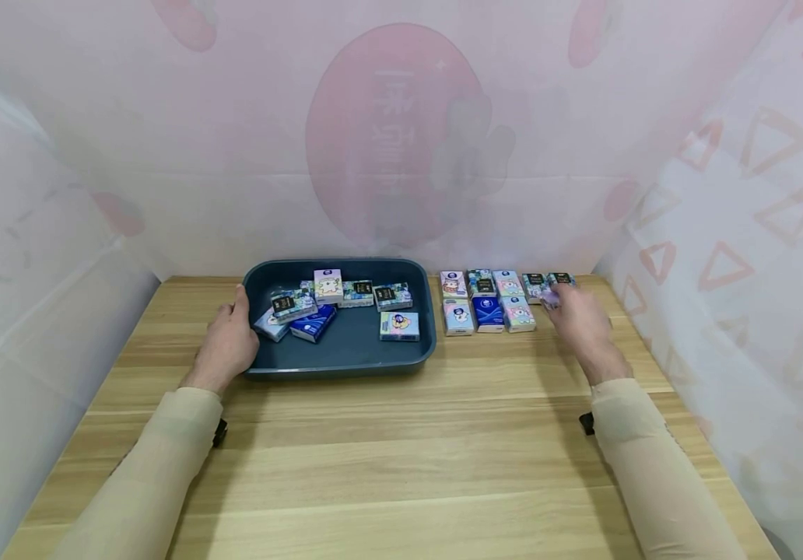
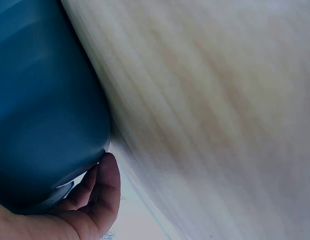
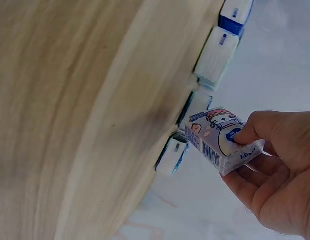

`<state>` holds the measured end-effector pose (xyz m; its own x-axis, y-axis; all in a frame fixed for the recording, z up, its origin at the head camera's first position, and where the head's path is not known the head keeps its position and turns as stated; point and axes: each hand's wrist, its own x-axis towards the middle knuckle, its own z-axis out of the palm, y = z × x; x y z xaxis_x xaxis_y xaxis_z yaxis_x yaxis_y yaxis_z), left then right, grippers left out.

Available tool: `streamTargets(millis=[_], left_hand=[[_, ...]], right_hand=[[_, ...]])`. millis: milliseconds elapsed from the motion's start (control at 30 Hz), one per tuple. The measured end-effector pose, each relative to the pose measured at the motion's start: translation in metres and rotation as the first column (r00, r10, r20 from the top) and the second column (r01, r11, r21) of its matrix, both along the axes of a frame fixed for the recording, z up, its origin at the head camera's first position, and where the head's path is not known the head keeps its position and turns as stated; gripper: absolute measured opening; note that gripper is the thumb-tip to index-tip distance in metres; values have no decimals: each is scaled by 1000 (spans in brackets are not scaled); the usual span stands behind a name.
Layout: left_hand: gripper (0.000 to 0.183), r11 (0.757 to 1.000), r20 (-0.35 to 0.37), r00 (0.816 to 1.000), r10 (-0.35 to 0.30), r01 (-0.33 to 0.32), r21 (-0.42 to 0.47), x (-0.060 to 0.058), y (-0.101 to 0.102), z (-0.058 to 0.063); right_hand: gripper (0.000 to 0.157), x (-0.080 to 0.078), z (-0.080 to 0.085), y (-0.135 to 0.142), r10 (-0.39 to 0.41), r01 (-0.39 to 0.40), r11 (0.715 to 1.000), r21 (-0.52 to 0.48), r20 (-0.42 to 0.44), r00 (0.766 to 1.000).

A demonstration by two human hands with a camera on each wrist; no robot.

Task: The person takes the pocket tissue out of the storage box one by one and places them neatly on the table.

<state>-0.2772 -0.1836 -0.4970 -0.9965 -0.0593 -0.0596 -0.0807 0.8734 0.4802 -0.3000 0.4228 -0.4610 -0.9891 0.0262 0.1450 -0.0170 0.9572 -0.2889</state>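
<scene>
My left hand grips the left end of a dark blue-green plastic tray. In the left wrist view its curled fingers lie under the tray's rim. Several small tissue packs, one of them plain blue, lie loosely inside the tray. Between thumb and fingers, my right hand pinches a lilac tissue pack with a cartoon print. It is held at the right end of two rows of tissue packs, close to a dark floral pack; whether they touch I cannot tell.
Beside the tray's right wall, the rows include a blue pack and a pastel pack. All this stands near the back of a wooden table. A printed cloth hangs right behind and along both sides.
</scene>
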Motion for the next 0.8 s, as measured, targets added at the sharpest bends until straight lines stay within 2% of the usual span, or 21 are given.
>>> streamTargets(millis=[167, 233, 400, 500, 633, 800], left_hand=[[87, 1000, 2, 1000, 2, -2, 1, 0, -1, 0], [87, 1000, 1, 1000, 2, -2, 0, 0, -1, 0], [88, 1000, 1, 1000, 3, -3, -1, -1, 0, 0], [89, 1000, 0, 1000, 0, 0, -1, -1, 0, 0], [88, 1000, -8, 1000, -8, 8, -3, 0, -1, 0], [87, 1000, -7, 1000, -5, 5, 3, 0, -1, -1]], right_hand=[[40, 0, -8, 3, 18, -21, 998, 52, 53, 998], [46, 0, -10, 3, 18, -22, 998, 62, 65, 998], [54, 1, -10, 6, 16, -20, 999, 39, 100, 995], [48, 1, -8, 8, 54, -61, 997, 57, 121, 991], [38, -2, -8, 10, 139, -157, 979, 127, 138, 981], [40, -6, -10, 12, 168, -193, 971, 139, 178, 970]])
